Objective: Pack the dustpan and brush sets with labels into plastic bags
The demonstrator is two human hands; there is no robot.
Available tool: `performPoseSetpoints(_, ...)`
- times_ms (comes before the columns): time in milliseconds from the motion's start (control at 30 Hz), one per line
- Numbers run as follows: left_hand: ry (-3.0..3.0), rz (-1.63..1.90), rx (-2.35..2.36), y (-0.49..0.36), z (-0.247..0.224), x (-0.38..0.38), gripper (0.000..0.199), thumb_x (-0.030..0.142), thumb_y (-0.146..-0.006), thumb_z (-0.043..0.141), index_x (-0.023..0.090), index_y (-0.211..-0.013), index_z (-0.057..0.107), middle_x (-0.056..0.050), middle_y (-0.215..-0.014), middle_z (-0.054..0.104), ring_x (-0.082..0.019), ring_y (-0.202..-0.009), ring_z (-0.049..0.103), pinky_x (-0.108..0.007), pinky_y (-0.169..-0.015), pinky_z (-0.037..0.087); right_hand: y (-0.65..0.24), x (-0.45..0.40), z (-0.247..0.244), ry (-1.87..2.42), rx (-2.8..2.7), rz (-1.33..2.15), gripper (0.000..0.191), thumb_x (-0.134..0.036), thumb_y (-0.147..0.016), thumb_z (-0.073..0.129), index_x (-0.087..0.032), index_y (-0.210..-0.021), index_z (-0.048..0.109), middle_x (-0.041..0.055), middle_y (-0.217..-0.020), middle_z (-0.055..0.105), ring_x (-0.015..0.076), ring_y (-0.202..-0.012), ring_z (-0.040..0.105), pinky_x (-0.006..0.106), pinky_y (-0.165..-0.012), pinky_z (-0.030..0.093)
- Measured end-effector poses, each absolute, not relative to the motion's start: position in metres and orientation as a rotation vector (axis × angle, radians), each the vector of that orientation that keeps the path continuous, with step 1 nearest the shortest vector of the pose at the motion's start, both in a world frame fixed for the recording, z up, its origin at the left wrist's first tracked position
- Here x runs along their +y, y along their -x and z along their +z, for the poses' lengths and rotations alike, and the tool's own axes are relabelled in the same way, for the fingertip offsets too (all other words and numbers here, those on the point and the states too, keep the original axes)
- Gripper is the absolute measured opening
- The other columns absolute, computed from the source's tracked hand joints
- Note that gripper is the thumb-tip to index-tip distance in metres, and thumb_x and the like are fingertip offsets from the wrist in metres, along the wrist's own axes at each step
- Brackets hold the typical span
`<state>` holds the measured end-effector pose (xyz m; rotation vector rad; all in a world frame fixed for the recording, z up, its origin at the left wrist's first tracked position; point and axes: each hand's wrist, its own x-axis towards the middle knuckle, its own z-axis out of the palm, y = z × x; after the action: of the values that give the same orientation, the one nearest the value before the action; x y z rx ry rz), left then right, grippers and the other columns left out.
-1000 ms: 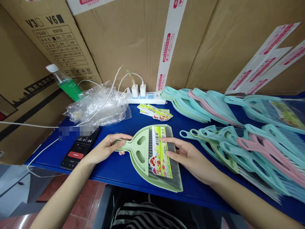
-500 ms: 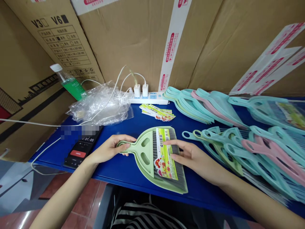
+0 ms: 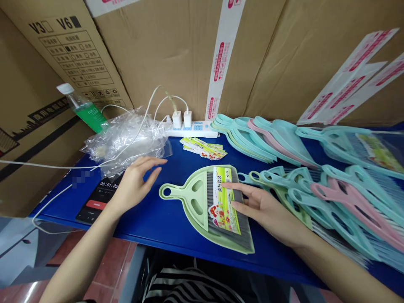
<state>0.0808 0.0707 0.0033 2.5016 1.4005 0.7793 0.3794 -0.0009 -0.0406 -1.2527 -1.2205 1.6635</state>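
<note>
A light green dustpan (image 3: 216,241) lies on the blue table with its handle toward the left. On top of it rests a matching hand brush (image 3: 190,195) with grey bristles. A printed card (image 3: 224,206) lies across the bristles. My right hand (image 3: 263,208) touches the card and bristles with its fingertips, thumb and fingers apart. My left hand (image 3: 134,185) is off the handle, in the air between the phone (image 3: 94,204) and the clear plastic bags (image 3: 126,141). Its fingers are spread and hold nothing.
Several dustpans (image 3: 280,134) and hand brushes (image 3: 334,210) in teal, green and pink lie at the right. More cards (image 3: 203,148) sit before a power strip (image 3: 202,128) with chargers. A bottle (image 3: 90,115) leans at the back left. Cardboard boxes (image 3: 176,54) stand behind.
My left hand has let go of the dustpan and brush handles and moved left toward the plastic bags. My right hand stays at the card. The view has shifted slightly.
</note>
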Motion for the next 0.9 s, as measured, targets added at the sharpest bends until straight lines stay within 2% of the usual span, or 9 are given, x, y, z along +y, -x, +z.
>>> performPoseSetpoints(133,-2.826,0.597,1.671,-0.091,0.009,0.092,0.037,0.022,-0.094,0.041,0.016,-0.125,0.060,-0.012,-0.122,0.066,-0.028,-0.113,0.060,-0.044,-0.098,0.047,-0.379,0.000,-0.040,1.262,-1.202,1.633,0.064,-0.058,-0.069,0.075,-0.025,-0.123,0.064,0.0092,-0.119,0.069,0.0296,-0.106,0.066,0.048,-0.095,0.052)
performPoseSetpoints(233,-2.853,0.368,1.877,-0.095,0.001,0.107,0.046,0.015,-0.093,0.039,0.008,-0.138,0.046,-0.019,-0.136,0.057,-0.030,-0.127,0.052,-0.045,-0.102,0.044,-0.378,0.000,-0.040,1.257,-1.169,1.628,0.065,-0.059,-0.068,0.076,-0.026,-0.122,0.064,0.0090,-0.120,0.068,0.0295,-0.107,0.065,0.048,-0.095,0.052)
performPoseSetpoints(300,-2.843,0.306,1.970,-0.095,-0.006,0.113,0.049,0.013,-0.093,0.036,0.003,-0.140,0.042,-0.023,-0.133,0.058,-0.030,-0.127,0.053,-0.044,-0.101,0.045,-0.378,0.001,-0.040,1.255,-1.150,1.628,0.064,-0.058,-0.067,0.077,-0.026,-0.121,0.065,0.0089,-0.120,0.068,0.0292,-0.108,0.065,0.047,-0.095,0.052)
performPoseSetpoints(400,-2.862,0.287,1.980,-0.091,-0.013,0.116,0.050,0.012,-0.092,0.035,0.005,-0.141,0.040,-0.020,-0.115,0.069,-0.028,-0.111,0.064,-0.041,-0.096,0.048,-0.379,0.001,-0.041,1.254,-1.147,1.616,0.063,-0.058,-0.068,0.077,-0.026,-0.121,0.065,0.0088,-0.121,0.068,0.0297,-0.109,0.064,0.048,-0.095,0.052)
performPoseSetpoints(500,-2.874,0.293,1.970,-0.088,-0.013,0.116,0.050,0.010,-0.090,0.036,0.007,-0.139,0.043,-0.017,-0.103,0.073,-0.026,-0.098,0.068,-0.040,-0.094,0.048,-0.379,0.002,-0.042,1.256,-1.159,1.589,0.066,-0.059,-0.068,0.075,-0.026,-0.124,0.063,0.0095,-0.122,0.067,0.0302,-0.109,0.064,0.049,-0.095,0.051)
performPoseSetpoints(767,-2.917,0.370,1.976,-0.089,-0.008,0.110,0.046,0.008,-0.088,0.039,0.012,-0.131,0.056,-0.015,-0.096,0.074,-0.029,-0.096,0.067,-0.040,-0.086,0.049,-0.384,0.004,-0.042,1.268,-1.105,1.556,0.067,-0.058,-0.066,0.078,-0.025,-0.122,0.063,0.0102,-0.125,0.065,0.0300,-0.111,0.063,0.048,-0.096,0.051)
performPoseSetpoints(900,-2.992,0.406,1.850,-0.087,-0.007,0.102,0.040,0.008,-0.088,0.039,0.019,-0.113,0.069,-0.013,-0.093,0.075,-0.029,-0.097,0.065,-0.040,-0.082,0.048,-0.385,0.006,-0.042,1.279,-1.095,1.542,0.066,-0.057,-0.065,0.078,-0.026,-0.122,0.063,0.0098,-0.125,0.065,0.0309,-0.112,0.062,0.050,-0.096,0.051)
